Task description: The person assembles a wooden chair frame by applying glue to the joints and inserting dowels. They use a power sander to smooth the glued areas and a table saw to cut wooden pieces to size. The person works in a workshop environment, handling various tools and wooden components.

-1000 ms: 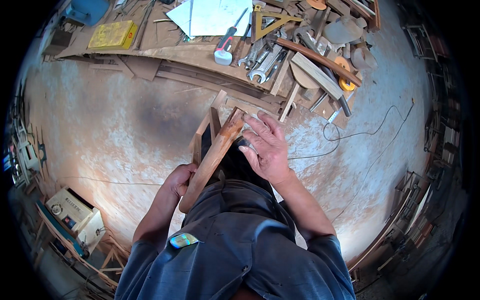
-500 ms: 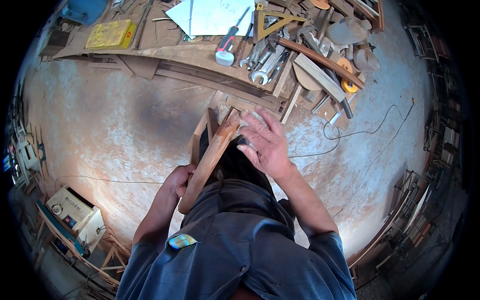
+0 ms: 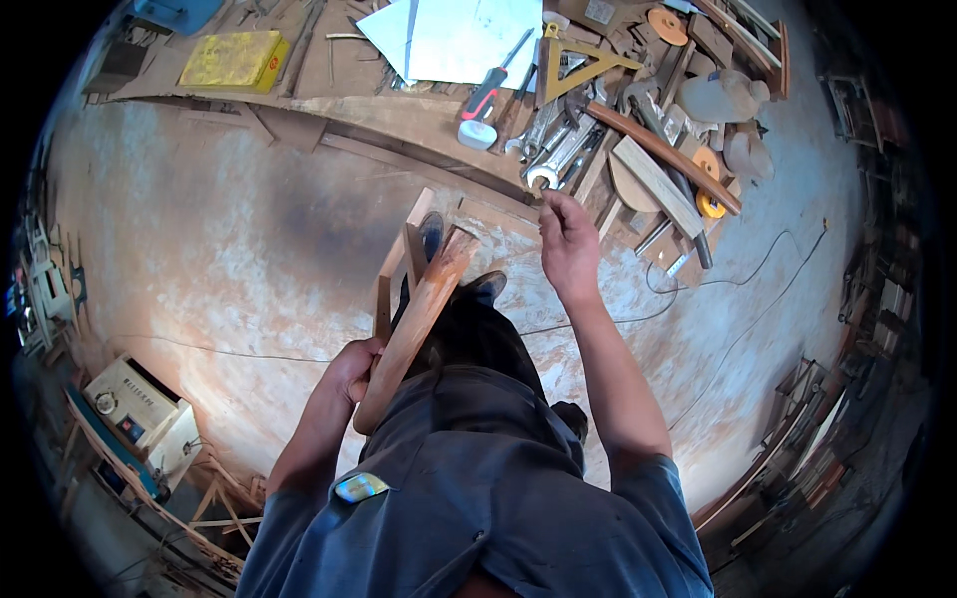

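My left hand (image 3: 361, 365) is wrapped round the edge of a long, flat-faced piece of brown wood (image 3: 413, 324), which leans over my lap with its rough, reddish end pointing away. Narrower wooden slats (image 3: 399, 271) show behind it; whether they are joined to it I cannot tell. At the workbench's near edge is my right hand (image 3: 569, 247), its fingers curled together beside the open jaw of a steel wrench (image 3: 543, 176). Anything inside those fingers is hidden.
On the workbench (image 3: 399, 118) lie a screwdriver (image 3: 488, 90), a yellow set square (image 3: 578, 62), white sheets (image 3: 474, 40), a yellow box (image 3: 231, 62) and a hammer handle (image 3: 663, 157). A thin cable (image 3: 748, 261) crosses the floor. A cream-coloured machine (image 3: 140, 409) stands at left.
My right hand has moved from beside the wood's far end, away and to the right, to the bench edge, and its spread fingers have curled. My left hand keeps its hold.
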The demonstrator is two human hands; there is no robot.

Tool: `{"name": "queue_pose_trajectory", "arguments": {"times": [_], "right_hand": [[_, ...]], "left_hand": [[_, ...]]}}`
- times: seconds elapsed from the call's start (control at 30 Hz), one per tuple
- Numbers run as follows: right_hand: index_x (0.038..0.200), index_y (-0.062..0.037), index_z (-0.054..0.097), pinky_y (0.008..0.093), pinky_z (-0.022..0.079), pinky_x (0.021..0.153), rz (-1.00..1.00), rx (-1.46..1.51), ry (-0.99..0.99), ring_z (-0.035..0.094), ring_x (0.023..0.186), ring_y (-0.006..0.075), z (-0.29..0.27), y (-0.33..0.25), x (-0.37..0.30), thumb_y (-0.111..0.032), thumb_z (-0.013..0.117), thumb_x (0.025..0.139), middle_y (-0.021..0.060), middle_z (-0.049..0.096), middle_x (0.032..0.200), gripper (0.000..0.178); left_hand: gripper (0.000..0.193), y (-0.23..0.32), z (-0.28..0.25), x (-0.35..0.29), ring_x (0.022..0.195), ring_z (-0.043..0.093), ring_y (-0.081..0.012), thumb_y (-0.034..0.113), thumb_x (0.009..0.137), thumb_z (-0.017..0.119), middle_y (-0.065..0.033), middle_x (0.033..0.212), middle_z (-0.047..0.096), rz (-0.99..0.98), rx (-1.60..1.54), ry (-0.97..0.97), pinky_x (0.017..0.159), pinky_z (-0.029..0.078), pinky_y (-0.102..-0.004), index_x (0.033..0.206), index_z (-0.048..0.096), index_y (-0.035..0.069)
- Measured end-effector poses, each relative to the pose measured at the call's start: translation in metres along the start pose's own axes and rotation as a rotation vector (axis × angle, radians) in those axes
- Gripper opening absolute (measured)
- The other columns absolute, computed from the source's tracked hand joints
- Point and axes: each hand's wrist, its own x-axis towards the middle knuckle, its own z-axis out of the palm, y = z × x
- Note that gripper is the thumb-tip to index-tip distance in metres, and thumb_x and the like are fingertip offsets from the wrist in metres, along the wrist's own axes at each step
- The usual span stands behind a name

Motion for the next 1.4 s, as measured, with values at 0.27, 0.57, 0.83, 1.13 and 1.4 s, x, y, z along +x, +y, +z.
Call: {"name": "queue_pose_trajectory", "arguments": {"times": [0.27, 0.57, 0.83, 1.13, 1.4], "right_hand": [[0.129, 0.0015, 0.050, 0.0313, 0.052, 0.084, -0.122, -0.069, 0.021, 0.057, 0.096, 0.0175, 0.069, 0.022, 0.078, -0.009, 0.074, 0.082, 0.0102, 0.058, 0.113, 0.053], [0.113, -0.0112, 0.065, 0.0336, 0.048, 0.079, -0.184, -0.211, 0.073, 0.058, 0.084, 0.0254, 0.092, 0.010, 0.103, -0.013, 0.076, 0.076, 0.0114, 0.057, 0.093, 0.039], [0.113, -0.0018, 0.060, 0.0245, 0.048, 0.081, 0.142, 0.435, -0.286, 0.059, 0.092, 0.0086, 0.058, -0.039, 0.043, -0.007, 0.067, 0.090, 0.0008, 0.064, 0.098, 0.025], [0.110, -0.0029, 0.062, 0.0220, 0.048, 0.066, 0.151, 0.096, -0.425, 0.057, 0.074, 0.0044, 0.043, -0.060, -0.012, -0.012, 0.070, 0.089, -0.0002, 0.065, 0.087, 0.024], [0.107, -0.0012, 0.065, 0.0216, 0.047, 0.060, 0.168, 0.098, -0.375, 0.057, 0.066, 0.0045, 0.039, -0.065, -0.019, -0.016, 0.073, 0.088, -0.0006, 0.063, 0.073, 0.025]], "left_hand": [[0.028, 0.024, -0.012, -0.016, 0.070, 0.070, -0.0250, 0.014, 0.097, 0.043, -0.0183, 0.087, 0.069, 0.008, -0.070, -0.022, 0.062, 0.060, -0.0359, 0.108, 0.060, -0.006], [0.021, 0.042, -0.019, -0.024, 0.067, 0.069, -0.0241, 0.011, 0.096, 0.047, -0.0170, 0.081, 0.068, 0.010, -0.156, -0.018, 0.060, 0.061, -0.0346, 0.103, 0.060, -0.004], [0.027, 0.050, -0.035, -0.011, 0.071, 0.070, -0.0248, 0.013, 0.097, 0.042, -0.0181, 0.084, 0.068, 0.009, -0.141, -0.036, 0.065, 0.061, -0.0361, 0.106, 0.059, -0.006], [0.034, 0.048, -0.050, 0.010, 0.082, 0.071, -0.0303, 0.013, 0.098, 0.037, -0.0249, 0.099, 0.068, -0.022, -0.141, -0.095, 0.076, 0.061, -0.0414, 0.117, 0.056, -0.009], [0.030, 0.045, -0.034, 0.007, 0.071, 0.070, -0.0293, 0.009, 0.089, 0.044, -0.0216, 0.085, 0.067, 0.016, -0.135, -0.014, 0.064, 0.061, -0.0401, 0.106, 0.056, -0.013]]}}
